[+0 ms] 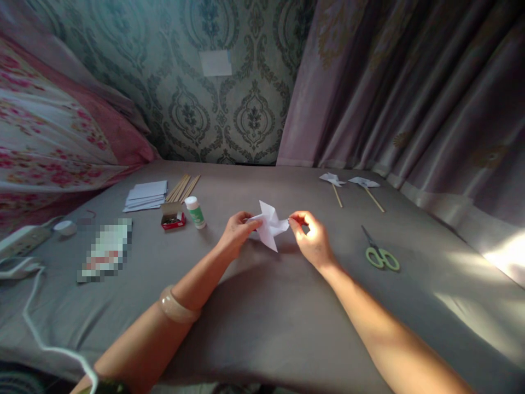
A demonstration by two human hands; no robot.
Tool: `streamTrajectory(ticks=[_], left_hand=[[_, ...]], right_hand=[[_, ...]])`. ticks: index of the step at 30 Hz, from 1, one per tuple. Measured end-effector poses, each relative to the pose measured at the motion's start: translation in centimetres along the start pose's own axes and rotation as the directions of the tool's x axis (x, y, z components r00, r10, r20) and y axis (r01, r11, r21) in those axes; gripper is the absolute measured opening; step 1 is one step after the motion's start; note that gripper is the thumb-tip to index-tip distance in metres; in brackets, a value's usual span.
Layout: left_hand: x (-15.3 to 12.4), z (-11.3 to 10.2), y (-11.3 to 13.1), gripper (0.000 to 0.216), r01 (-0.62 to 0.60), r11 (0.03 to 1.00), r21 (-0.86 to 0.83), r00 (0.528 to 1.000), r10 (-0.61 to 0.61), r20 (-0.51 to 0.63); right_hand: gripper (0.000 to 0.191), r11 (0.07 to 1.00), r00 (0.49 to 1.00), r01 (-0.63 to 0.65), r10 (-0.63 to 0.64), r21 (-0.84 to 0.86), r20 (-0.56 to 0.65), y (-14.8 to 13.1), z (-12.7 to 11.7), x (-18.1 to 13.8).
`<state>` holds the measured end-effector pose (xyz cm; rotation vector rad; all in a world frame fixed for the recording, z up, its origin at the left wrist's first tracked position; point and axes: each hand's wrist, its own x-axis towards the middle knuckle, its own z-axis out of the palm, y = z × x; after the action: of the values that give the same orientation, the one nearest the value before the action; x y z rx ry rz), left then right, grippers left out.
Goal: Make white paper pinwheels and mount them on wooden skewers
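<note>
Pinwheel (269,225) of white paper, held between both hands. Beyond the left hand (238,232), leftward: paper sheets (145,195), sticks (179,188), red box (173,222), bottle (196,213). Left fingers pinch its left side; right hand (315,241) pinches its right tip. Right of that: two stick-mounted pinwheels (331,179), scissors (376,249).

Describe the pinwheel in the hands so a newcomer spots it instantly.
Above the grey cloth, find the left hand and right hand. Between them is a white pinwheel. The two pinwheels at back right show sticks; this one shows none.
</note>
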<state>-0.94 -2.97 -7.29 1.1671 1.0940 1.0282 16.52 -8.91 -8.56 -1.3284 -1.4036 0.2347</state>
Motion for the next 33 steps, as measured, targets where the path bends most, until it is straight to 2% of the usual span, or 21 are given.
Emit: streamTrajectory(ticks=[3,8,17,26,33], left_hand=[[-1.0,0.3,0.6,0.033,0.024,0.988,-0.151,1.000,-0.026,-0.015],[-2.3,1.1,1.0,0.043,0.072,0.946,-0.317,0.997,-0.068,0.021],[-3.4,1.7,1.1,0.038,0.066,0.926,-0.371,0.997,-0.046,0.061],[-4.0,1.8,1.2,0.034,0.018,0.920,-0.392,0.996,0.019,0.090],[-3.9,1.7,0.5,0.035,-0.014,0.927,-0.374,0.983,0.081,0.162]], right_hand=[[0.018,1.000,0.997,0.022,-0.023,-0.006,-0.067,-2.0,-1.0,0.4],[0.015,0.991,0.990,0.130,-0.131,-0.034,-0.048,-4.3,-1.8,0.0],[0.007,0.945,0.951,0.308,-0.308,-0.107,0.017,-5.5,-1.8,-0.5],[0.007,0.952,0.960,0.280,-0.277,-0.123,0.037,-5.0,-1.4,-0.8],[0.003,0.916,0.938,0.340,-0.345,-0.213,0.015,-5.2,-1.3,-0.9]])
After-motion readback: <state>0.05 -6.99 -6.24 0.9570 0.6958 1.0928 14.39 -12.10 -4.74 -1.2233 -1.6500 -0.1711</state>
